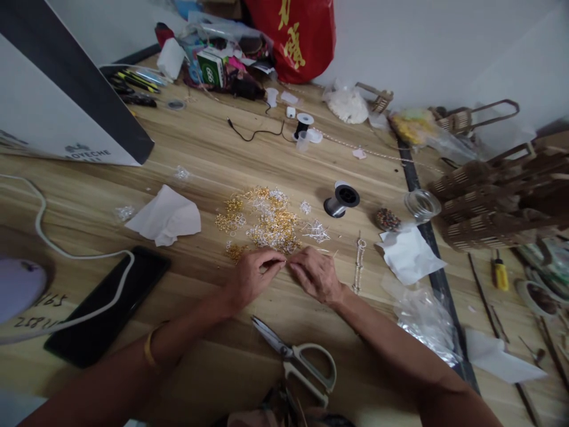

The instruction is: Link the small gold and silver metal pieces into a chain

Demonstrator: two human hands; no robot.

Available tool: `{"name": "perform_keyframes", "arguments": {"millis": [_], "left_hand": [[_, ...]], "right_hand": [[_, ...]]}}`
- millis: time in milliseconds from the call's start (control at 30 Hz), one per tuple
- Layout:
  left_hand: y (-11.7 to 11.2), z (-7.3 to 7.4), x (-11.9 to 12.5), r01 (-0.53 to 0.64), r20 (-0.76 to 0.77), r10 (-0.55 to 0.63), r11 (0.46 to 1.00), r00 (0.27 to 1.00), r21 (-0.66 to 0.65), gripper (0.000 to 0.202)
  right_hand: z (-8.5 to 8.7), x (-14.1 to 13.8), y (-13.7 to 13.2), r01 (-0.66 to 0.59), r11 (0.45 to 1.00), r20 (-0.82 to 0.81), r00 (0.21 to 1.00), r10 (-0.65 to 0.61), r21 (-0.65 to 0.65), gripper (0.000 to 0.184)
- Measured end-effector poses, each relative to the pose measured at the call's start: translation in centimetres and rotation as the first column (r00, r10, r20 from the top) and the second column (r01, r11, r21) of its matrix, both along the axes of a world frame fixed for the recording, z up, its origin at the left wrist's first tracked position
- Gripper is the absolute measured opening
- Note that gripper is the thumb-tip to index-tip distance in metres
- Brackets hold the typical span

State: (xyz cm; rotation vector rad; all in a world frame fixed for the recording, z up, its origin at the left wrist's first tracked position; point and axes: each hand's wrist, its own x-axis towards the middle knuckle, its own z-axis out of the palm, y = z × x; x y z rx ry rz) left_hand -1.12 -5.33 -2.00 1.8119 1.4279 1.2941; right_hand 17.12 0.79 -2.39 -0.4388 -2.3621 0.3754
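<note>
Pieces of gold- and silver-coloured metal lie in a loose pile on the worktop, just beyond your two hands. Your left hand has its grip closed, thumb and forefinger pinched on a tiny piece, too small to name, at the near edge of that pile. Your right hand meets it there with fingers curled inward; you cannot tell whether its grip is closed on the same piece.

To the right of your right hand lies a short chain with a ring at its far end. Silver pins are scattered beyond that hand, and past them a spool of wire stands on the worktop. Nearer to you, between your forearms, scissors lie with their blades pointing away to the left.

Beyond your left forearm, which wears a yellow bangle, a dark phone lies with a white cable crossing over it. Crumpled pale paper rests left of the pile.
</note>
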Motion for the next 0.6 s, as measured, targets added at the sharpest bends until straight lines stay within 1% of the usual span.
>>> {"name": "perform_keyframes", "arguments": {"millis": [100,233,433,600], "left_hand": [[-0.01,-0.02,0.02,-0.008,-0.033,0.009,1.000,0.999,0.029,0.008],[-0.04,0.07,-0.01,-0.010,-0.075,0.012,0.999,0.997,0.034,0.009],[-0.04,0.00,-0.03,-0.018,-0.086,0.025,0.996,0.996,0.084,0.008],[-0.07,0.02,-0.03,-0.017,-0.103,0.026,0.996,0.994,0.085,0.009]], "right_hand": [[-0.24,0.11,0.05,0.001,1.000,0.000,1.000,-0.001,0.005,0.018],[-0.37,0.24,0.06,0.004,1.000,0.017,1.000,-0.004,0.010,0.017],[-0.20,0.25,0.01,0.014,1.000,0.060,0.998,-0.014,0.006,0.015],[0.07,0.10,-0.05,0.011,1.000,0.058,0.998,-0.011,-0.005,0.013]]}}
